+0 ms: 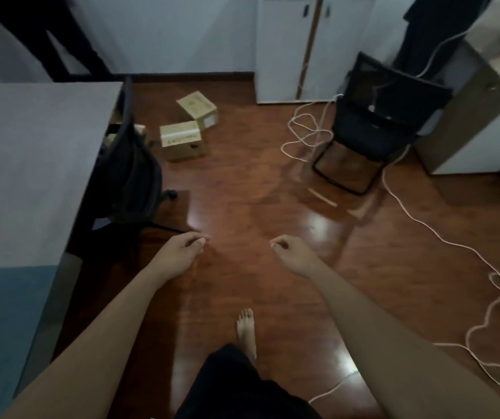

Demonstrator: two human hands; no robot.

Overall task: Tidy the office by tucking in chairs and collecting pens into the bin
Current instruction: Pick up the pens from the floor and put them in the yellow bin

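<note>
A black wheeled office chair (130,173) stands pushed close against the right edge of the grey desk (31,164) on the left. A second black chair (375,128) with a sled base stands out in the room at the back right, beside a low cabinet. My left hand (182,252) and my right hand (294,252) are both held out over the wooden floor, fingers loosely curled, with nothing in them. Neither hand touches a chair. No pen or bin shows.
Two cardboard boxes (188,128) lie on the floor past the desk. A long white cable (424,228) loops across the floor on the right and near the second chair. A white cupboard (312,49) stands at the back wall. My bare foot (247,331) is below the hands.
</note>
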